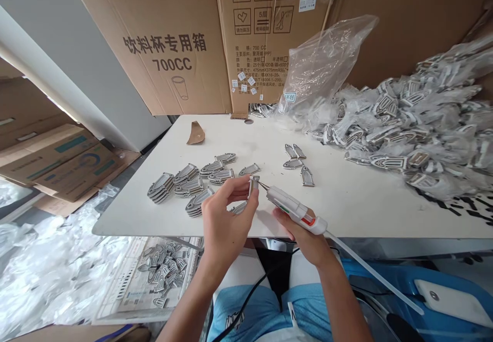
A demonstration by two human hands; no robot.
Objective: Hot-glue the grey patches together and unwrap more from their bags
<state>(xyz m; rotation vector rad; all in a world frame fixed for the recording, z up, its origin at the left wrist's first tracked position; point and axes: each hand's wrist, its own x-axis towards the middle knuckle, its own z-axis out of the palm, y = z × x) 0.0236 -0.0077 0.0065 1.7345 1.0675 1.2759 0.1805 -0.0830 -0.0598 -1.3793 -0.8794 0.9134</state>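
Note:
Between the fingers of my left hand (229,216) is a small grey metal part (253,182), held up on edge above the table. My right hand (304,234) grips a white hot glue gun (295,208) with a long glue stick trailing from its back. The gun's thin nozzle points left and lies at or very near the metal part; I cannot tell whether they touch. Beyond my left hand are stacks of similar metal parts (159,188), and one lone part (249,169) lies just past my fingers. Several more loose parts (307,176) lie farther right.
The white table (346,213) carries a heap of plastic-wrapped parts (389,121) at right and a brown scrap (196,133) at back left. Cardboard boxes (181,18) stand behind. Below left sits a white crate (111,290) with more parts. A black cable (250,301) crosses my lap.

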